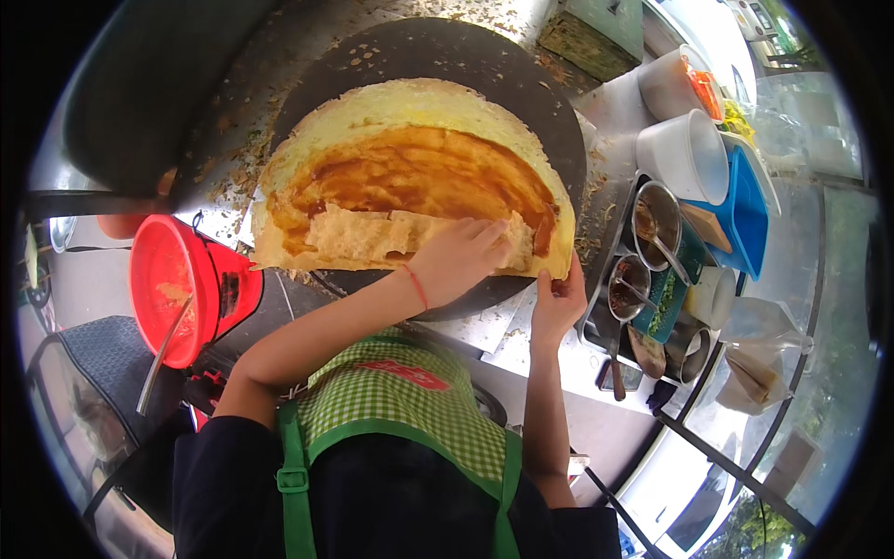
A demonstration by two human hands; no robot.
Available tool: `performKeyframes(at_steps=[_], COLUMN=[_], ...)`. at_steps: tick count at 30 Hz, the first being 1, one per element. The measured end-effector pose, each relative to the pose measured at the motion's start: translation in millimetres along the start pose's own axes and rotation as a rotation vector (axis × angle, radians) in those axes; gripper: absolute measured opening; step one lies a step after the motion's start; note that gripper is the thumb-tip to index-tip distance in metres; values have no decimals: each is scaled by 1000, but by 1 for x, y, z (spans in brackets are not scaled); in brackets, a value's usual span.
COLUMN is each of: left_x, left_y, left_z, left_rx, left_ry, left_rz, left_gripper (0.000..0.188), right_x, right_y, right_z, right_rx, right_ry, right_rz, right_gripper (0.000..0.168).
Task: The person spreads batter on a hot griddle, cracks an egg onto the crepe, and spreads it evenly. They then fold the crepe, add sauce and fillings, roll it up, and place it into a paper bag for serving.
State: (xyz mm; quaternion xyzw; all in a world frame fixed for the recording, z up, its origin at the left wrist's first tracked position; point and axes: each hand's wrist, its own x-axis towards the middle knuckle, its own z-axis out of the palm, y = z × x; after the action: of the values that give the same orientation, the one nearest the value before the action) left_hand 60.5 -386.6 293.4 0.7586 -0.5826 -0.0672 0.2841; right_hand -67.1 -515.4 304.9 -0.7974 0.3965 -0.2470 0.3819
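A large folded crepe (419,105) with brown sauce spread over its middle lies on a round dark griddle (419,42). Along its near edge rests a crisp fried sheet (370,234), pale gold and bubbly. My left hand (464,258), with a red string on the wrist, lies flat over the right half of the fried sheet, fingers stretched towards its right end. At the crepe's near right corner, my right hand (562,297) pinches the edge between thumb and fingers.
At left stands a red bucket (164,290) of batter with a metal ladle handle (164,356) leaning out. On the right are steel sauce bowls (656,216) with spoons, a tray of chopped greens (663,300), white tubs (681,154) and a blue bin (744,216). Crumbs lie around the griddle.
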Motion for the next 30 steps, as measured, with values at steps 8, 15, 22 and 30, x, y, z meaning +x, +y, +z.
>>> performKeyframes(at_steps=[8, 15, 22, 30], left_x=[-19, -169, -166, -155], left_y=[10, -25, -40, -59], left_z=[-15, -37, -22, -80], left_rx=[22, -318, -301, 136], left_ry=[165, 1328, 1033, 132], left_rz=[-97, -1186, -1082, -498], left_gripper=[38, 47, 50, 71], right_x=[4, 5, 13, 34], right_y=[6, -1, 0, 5], right_z=[0, -5, -9, -11], right_rx=[-539, -628, -677, -579], right_ry=[-534, -605, -637, -727], right_rz=[-607, -604, -607, -713], right_gripper=[64, 68, 69, 69])
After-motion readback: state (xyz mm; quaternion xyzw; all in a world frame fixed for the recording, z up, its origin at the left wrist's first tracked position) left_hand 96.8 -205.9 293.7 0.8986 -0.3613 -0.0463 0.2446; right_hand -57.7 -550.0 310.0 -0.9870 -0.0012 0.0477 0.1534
